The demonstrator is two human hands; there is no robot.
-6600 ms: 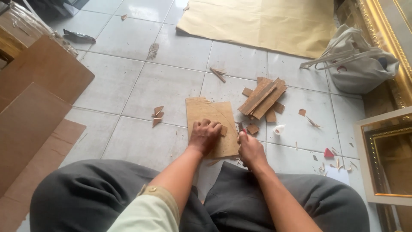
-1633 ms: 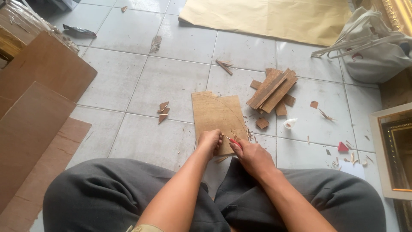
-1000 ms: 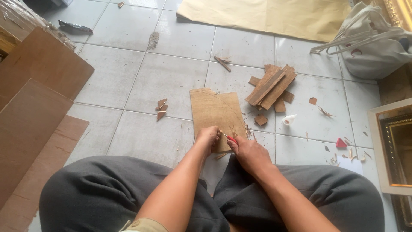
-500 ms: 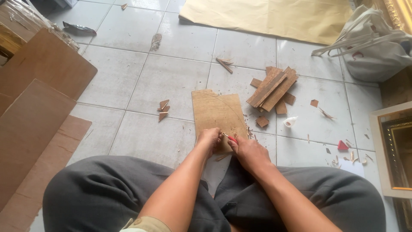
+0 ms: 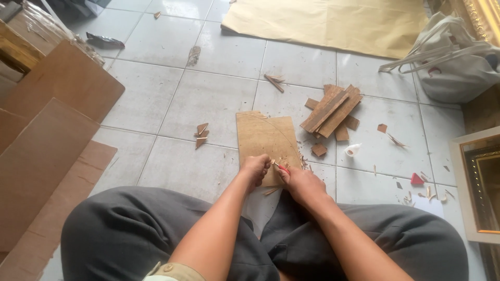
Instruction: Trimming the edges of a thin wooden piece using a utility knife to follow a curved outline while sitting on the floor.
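Pale tiled floor, scraps all over. Sitting cross-legged, left hand [image 5: 255, 169] curled, pinning the near edge of a thin brown board [image 5: 266, 139]; right hand [image 5: 301, 183] closed on a small red-handled cutter [image 5: 282, 168]. Board looks light, stiff and probably snappable, so hold the edges. Long axis runs near-to-far, toward the offcut pile [image 5: 332, 110].

dark grey trousers cover both legs, a pale yellow-green short sleeve with a khaki cuff and small button shows; forearms bare
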